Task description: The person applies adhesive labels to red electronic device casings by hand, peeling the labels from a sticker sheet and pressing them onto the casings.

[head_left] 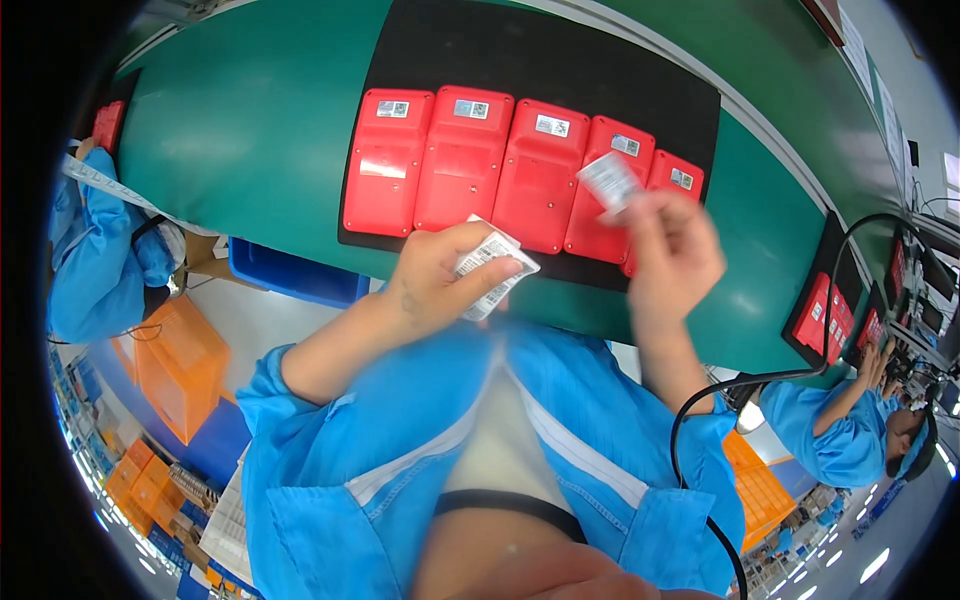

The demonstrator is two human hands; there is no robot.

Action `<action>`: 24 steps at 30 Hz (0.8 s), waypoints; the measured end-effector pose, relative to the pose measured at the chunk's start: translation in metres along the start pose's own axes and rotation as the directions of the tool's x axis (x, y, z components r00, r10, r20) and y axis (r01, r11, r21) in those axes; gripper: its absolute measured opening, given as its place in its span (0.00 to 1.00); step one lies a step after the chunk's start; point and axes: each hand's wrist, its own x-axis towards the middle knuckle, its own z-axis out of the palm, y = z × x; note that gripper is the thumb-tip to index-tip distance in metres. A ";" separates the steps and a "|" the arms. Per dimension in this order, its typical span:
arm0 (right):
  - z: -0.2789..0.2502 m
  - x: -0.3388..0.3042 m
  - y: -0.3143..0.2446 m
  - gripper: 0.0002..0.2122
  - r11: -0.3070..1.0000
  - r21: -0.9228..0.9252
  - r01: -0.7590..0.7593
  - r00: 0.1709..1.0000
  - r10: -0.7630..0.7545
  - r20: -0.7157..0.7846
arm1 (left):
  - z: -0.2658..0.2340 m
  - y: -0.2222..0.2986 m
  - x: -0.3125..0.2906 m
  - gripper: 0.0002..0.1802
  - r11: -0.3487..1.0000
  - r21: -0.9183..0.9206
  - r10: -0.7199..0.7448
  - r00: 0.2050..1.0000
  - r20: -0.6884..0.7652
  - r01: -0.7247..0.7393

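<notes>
Between the thumb and fingers of my left hand [432, 275] is a small stack of white printed labels [488, 272], held at the mat's near edge. My right hand [678, 250], slightly blurred, pinches a single white label [608, 182] by its near end. That label is over the red plastic housings on the right, partly covering one; whether it touches is unclear. Several such housings [543, 180] lie side by side on a black mat [480, 40], screw-holed faces up. Each carries a small silver sticker [471, 109] near its far end.
The mat lies on a green worktable [240, 120]. A blue bin [300, 272] sits below its near edge at left, beside an orange crate [182, 365]. A black cable [745, 380] crosses at right. Co-workers in blue sit on both sides; more red housings [822, 318] lie far right.
</notes>
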 end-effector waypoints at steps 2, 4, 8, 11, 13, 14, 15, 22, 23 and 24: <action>-0.017 0.023 0.001 0.03 0.993 0.060 -0.103 0.992 0.107 -0.072 | -0.008 0.000 -0.001 0.09 0.973 0.185 0.140 0.990 0.012 -0.140; -0.033 0.034 0.005 0.04 0.929 -0.072 -0.362 0.925 0.368 0.094 | -0.012 0.003 0.001 0.09 0.967 0.193 0.161 0.986 0.037 -0.165; -0.032 0.033 0.005 0.04 0.919 -0.149 -0.366 0.919 0.382 0.096 | -0.010 0.009 0.003 0.08 0.985 0.118 0.126 0.992 0.001 -0.125; -0.030 0.031 0.005 0.04 0.907 -0.197 -0.373 0.912 0.397 0.098 | -0.008 0.017 0.002 0.08 1.000 0.008 0.016 0.999 -0.043 -0.016; -0.029 0.031 0.003 0.04 0.904 -0.213 -0.369 0.914 0.396 0.094 | -0.011 0.013 0.002 0.08 0.999 -0.035 0.005 0.999 -0.035 -0.006; -0.029 0.031 0.003 0.04 0.903 -0.212 -0.375 0.912 0.400 0.091 | -0.011 0.014 0.002 0.08 0.999 -0.034 0.000 1.000 -0.031 -0.001; -0.029 0.031 0.002 0.04 0.902 -0.220 -0.372 0.912 0.399 0.096 | -0.011 0.015 0.003 0.07 0.999 -0.050 0.016 0.999 -0.038 -0.018; -0.029 0.032 0.002 0.04 0.891 -0.272 -0.363 0.910 0.402 0.104 | -0.015 0.012 0.005 0.06 0.979 -0.199 0.049 0.999 -0.014 -0.051; -0.028 0.033 0.002 0.04 0.892 -0.275 -0.359 0.911 0.399 0.105 | -0.015 0.011 0.005 0.06 0.978 -0.201 0.054 0.998 -0.015 -0.056; -0.028 0.034 0.002 0.04 0.882 -0.298 -0.364 0.905 0.411 0.110 | -0.016 0.010 0.004 0.06 0.980 -0.188 0.058 0.998 -0.015 -0.060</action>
